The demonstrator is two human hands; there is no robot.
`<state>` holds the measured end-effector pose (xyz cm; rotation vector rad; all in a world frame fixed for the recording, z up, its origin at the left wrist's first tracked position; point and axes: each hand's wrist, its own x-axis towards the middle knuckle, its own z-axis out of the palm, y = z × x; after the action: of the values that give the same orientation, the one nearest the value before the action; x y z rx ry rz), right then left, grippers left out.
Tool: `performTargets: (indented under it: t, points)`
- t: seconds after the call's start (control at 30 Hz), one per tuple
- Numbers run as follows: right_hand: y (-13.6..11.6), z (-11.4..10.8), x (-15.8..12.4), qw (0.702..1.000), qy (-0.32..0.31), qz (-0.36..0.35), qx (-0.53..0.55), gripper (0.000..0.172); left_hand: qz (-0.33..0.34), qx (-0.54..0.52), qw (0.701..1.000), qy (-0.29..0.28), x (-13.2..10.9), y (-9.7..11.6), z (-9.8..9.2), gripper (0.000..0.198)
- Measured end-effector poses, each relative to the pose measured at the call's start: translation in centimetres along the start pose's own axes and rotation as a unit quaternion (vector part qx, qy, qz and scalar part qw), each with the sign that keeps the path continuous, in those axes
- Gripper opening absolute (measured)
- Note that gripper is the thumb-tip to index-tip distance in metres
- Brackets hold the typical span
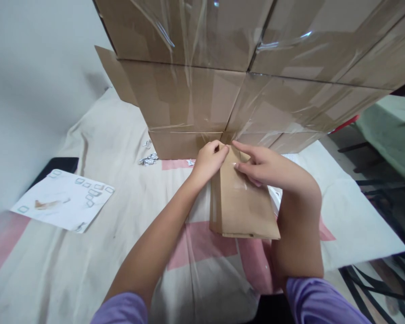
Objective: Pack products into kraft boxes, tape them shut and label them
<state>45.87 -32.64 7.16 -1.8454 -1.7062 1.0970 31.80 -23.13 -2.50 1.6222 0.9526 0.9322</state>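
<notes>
Pale wall (30, 67) along the left

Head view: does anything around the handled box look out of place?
Yes: crumpled shiny scraps lie loose on the cloth left of the stacked boxes, like litter. A cardboard flap juts out past the stack's left side, breaking its outline. No clear damage shows on the handled box.

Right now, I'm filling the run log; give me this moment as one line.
left hand: at small carton, far end | right hand: over its top | taped box stack: beyond
</notes>
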Motion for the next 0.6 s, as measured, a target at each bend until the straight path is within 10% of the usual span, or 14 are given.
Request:
performTargets:
  t: [0.33, 0.6]
  points:
    - [-0.7, 0.19, -0.46, 0.986, 0.042, 0.066, -0.146, 0.066, -0.005, 0.023, 1.0, 0.015, -0.2, -0.04, -0.11, 0.022]
    - [-0.81, 0.09, -0.39, 0.989, 0.08, 0.044, -0.112, 0.02, -0.008, 0.027, 0.999, 0.016, -0.45, 0.31, -0.2, 0.019]
